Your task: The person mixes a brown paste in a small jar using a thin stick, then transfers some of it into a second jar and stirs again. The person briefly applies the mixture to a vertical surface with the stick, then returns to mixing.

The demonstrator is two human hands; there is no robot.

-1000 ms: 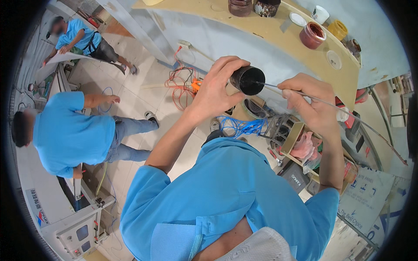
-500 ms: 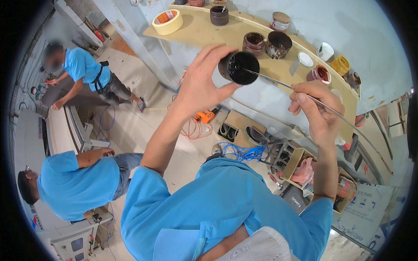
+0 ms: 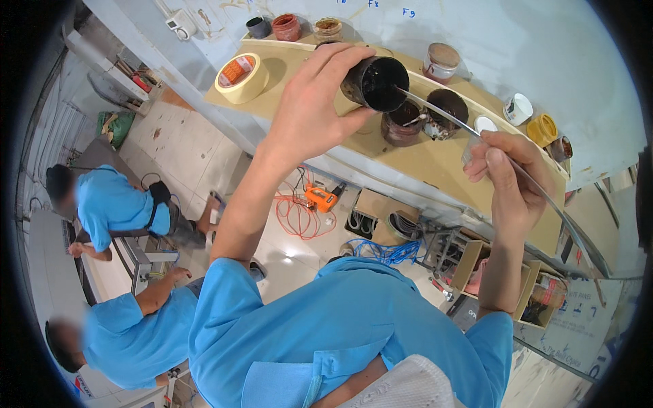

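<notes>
My left hand (image 3: 316, 102) is closed round a small black cup (image 3: 384, 83), tilted so that its mouth faces right and its dark, wet-looking inside shows. Between the fingers of my right hand (image 3: 513, 180) is a long thin metal rod (image 3: 442, 114). One end of the rod reaches into the cup's mouth; the other runs far out to the right, past my wrist. Just behind the cup, on the shelf, stand a stained jar (image 3: 400, 129) and a wider dark tub (image 3: 445, 112), partly covered by the cup and rod.
A yellowish shelf (image 3: 299, 71) along the wall carries a tape roll (image 3: 238, 78), a red pot (image 3: 286, 27), a lidded jar (image 3: 442, 61), a white cup (image 3: 518, 109) and a yellow pot (image 3: 542, 129). Below lie an orange power tool (image 3: 323, 196) and blue hose (image 3: 388, 251). Two co-workers stand left.
The view has shifted over the shelf, showing more of its far left. My hands still hold the cup and rod. The far co-worker has come closer to the near one.
</notes>
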